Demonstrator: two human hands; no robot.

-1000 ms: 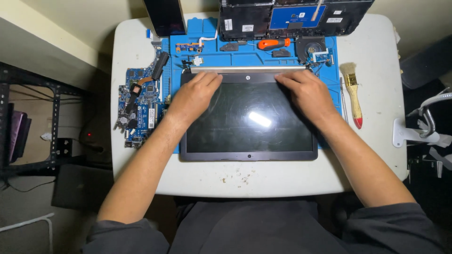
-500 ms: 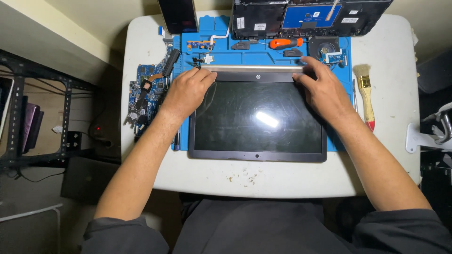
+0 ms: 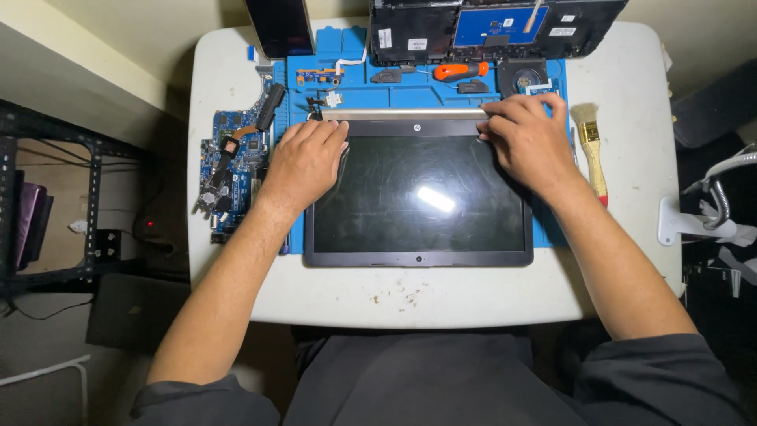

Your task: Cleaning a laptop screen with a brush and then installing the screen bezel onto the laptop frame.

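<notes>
A detached laptop screen panel (image 3: 418, 197) lies flat, glass up, on a blue work mat (image 3: 355, 87), with a silver hinge bar (image 3: 402, 114) along its far edge. My left hand (image 3: 303, 162) rests on the panel's far left corner, fingers curled at the end of the bar. My right hand (image 3: 528, 142) presses on the far right corner, fingertips over the other end of the bar. Both hands touch the panel's edge.
A blue circuit board (image 3: 233, 170) lies left of the mat. The open laptop base (image 3: 489, 28) sits at the back, with an orange-handled screwdriver (image 3: 461, 71) and a fan (image 3: 524, 75) before it. A paintbrush (image 3: 591, 150) lies right. A dark phone-like slab (image 3: 280, 28) stands back left.
Both hands slid outward along the far edge of the panel, toward its corners. The camera view shifted, so the table sits more to the right and nearer.
</notes>
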